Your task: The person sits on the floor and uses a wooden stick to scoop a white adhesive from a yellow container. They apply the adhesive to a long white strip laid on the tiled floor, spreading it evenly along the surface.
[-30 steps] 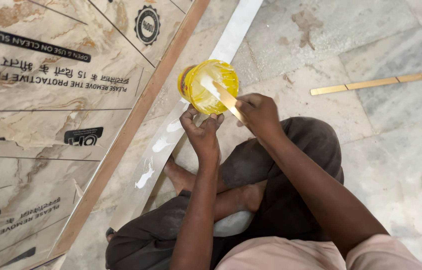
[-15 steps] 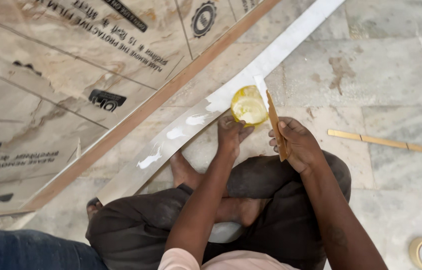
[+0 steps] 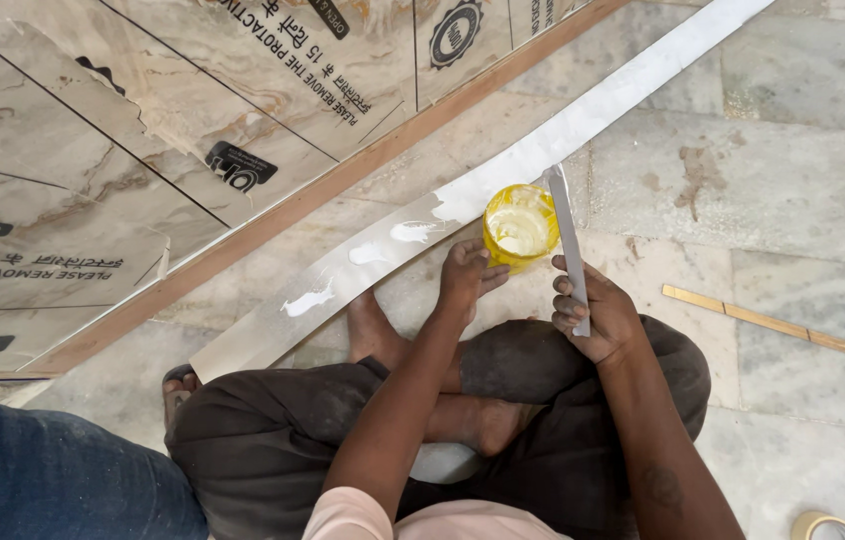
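Landmark: the yellow tub [image 3: 521,226], a small round container of pale paste, stands on the stone floor [image 3: 783,190] near the middle of the view.
Left hand: the left hand [image 3: 465,280] sits just below and left of the tub, fingers curled against its lower-left wall, gripping it.
Right hand: the right hand [image 3: 593,315] lies below and right of the tub, clenched round the lower end of a flat grey blade [image 3: 567,240].
Blade: it rises from the fist along the tub's right side, its upper tip just past the rim; whether it touches the wall I cannot tell.
White strip: a long pale laminate strip [image 3: 583,120] runs diagonally from upper right to lower left, passing directly behind the tub; dabs of white paste lie on it to the tub's left.
Board: a large marble-patterned panel [image 3: 143,130] with a wooden edge lies further left, its edge parallel to the strip.
Wooden slat: a thin slat [image 3: 783,325] lies on the floor well right of the tub.
Tape roll: a tape roll [image 3: 823,525] shows far below and right, cut by the frame.
Open room: bare floor spreads right and above-right of the tub.
Crowded side: below the tub are the person's crossed legs [image 3: 423,420]; a blue trouser leg [image 3: 43,470] fills the lower left corner.
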